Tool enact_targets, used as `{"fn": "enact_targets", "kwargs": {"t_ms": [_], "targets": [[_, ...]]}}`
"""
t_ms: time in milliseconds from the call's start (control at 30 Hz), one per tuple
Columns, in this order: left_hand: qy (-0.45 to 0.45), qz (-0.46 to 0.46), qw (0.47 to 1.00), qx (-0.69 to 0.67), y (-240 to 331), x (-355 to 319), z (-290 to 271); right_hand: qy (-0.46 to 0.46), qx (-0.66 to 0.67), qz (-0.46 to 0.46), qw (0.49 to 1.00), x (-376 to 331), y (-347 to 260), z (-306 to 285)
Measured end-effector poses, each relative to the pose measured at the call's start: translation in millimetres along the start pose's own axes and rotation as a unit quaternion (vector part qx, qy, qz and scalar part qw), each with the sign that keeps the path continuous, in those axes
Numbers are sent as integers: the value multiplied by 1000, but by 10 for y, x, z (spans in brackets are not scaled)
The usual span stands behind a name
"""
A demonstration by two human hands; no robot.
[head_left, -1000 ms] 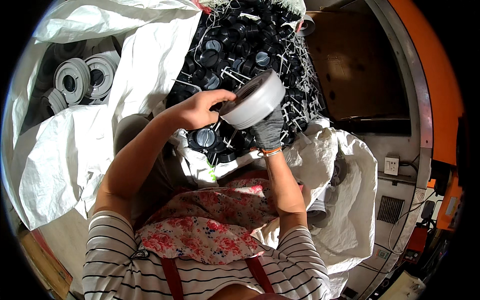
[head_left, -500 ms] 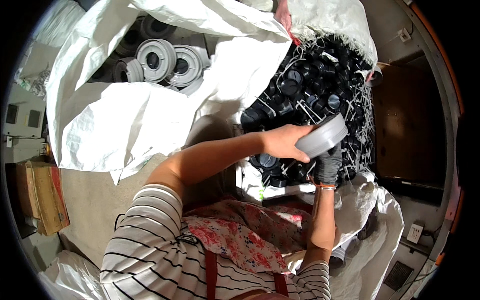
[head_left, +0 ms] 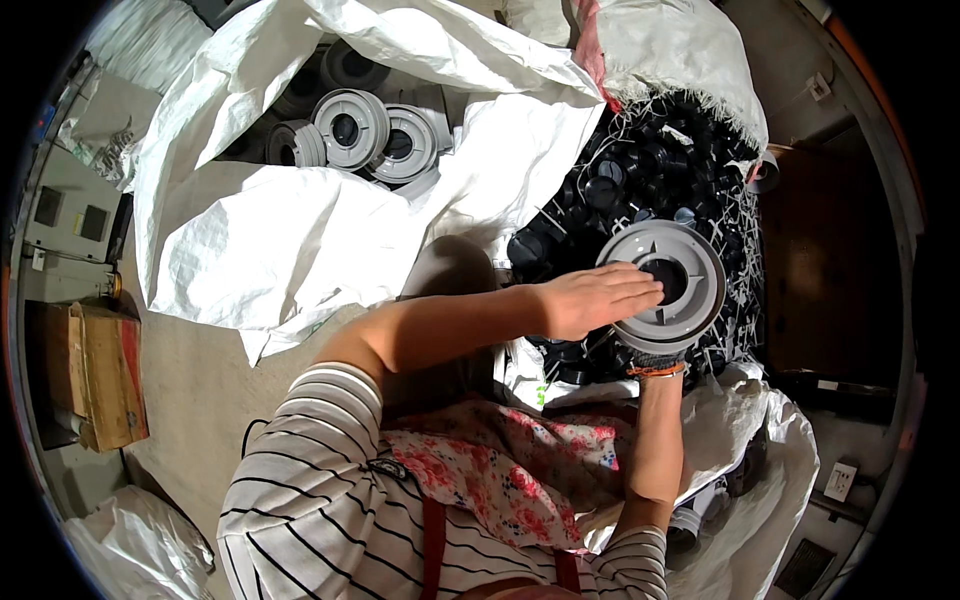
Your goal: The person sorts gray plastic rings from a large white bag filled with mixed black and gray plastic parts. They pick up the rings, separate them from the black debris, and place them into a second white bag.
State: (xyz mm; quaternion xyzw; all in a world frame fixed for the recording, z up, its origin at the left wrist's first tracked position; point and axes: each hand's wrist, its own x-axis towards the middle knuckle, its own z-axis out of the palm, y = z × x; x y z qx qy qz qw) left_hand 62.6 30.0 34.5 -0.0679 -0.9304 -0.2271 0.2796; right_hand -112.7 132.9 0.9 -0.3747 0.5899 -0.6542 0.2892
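Above the heap of small black round plastic caps (head_left: 640,190), holding up a grey round plastic disc with a dark hole in the middle (head_left: 668,282), flat face turned toward the eyes, likely for a good look at it. Propping it from below with the right hand (head_left: 655,357), in a dark glove with an orange cuff, mostly hiding behind the disc, so not telling how far the fingers are curling, only that the disc is resting in that grip. Laying the bare left hand (head_left: 592,298) flat across the front, fingers (head_left: 632,287) stretching out straight and close together, tips touching the ribbed face next to the dark hole, not pinching anything, perhaps steadying or pressing. Sitting close to the black caps, maybe for picking one out easily. Lying further off, at the upper left, more grey ribbed discs (head_left: 372,135) inside a big white woven sack (head_left: 300,240), stacking together. Waiting at the far left, a brown cardboard box (head_left: 92,372).
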Motion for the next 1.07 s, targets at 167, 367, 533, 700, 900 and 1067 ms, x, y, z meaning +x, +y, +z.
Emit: {"fn": "enact_targets", "kwargs": {"t_ms": [167, 367, 533, 700, 900, 1067], "targets": [[146, -24, 988, 40, 87, -481, -473, 108, 412, 271, 863, 70, -342, 281], [124, -281, 869, 388, -298, -1353, -1791, -51, 369, 368, 852, 15, 29, 31], [198, -368, 888, 191, -18, -1419, -1618, 18, 184, 342, 922, -60, 106, 49], [53, -220, 953, 202, 35, -1296, -977, -118, -233, 92, 961, -202, -73, -10], [-82, -115, 981, 135, -118, -1146, -639, -495, -592, -146, 619, -747, -1254, -325], [-150, -247, 957, 31, -236, -857, -666, -528, -475, -15, 704, -1179, -795, -1259]]}}
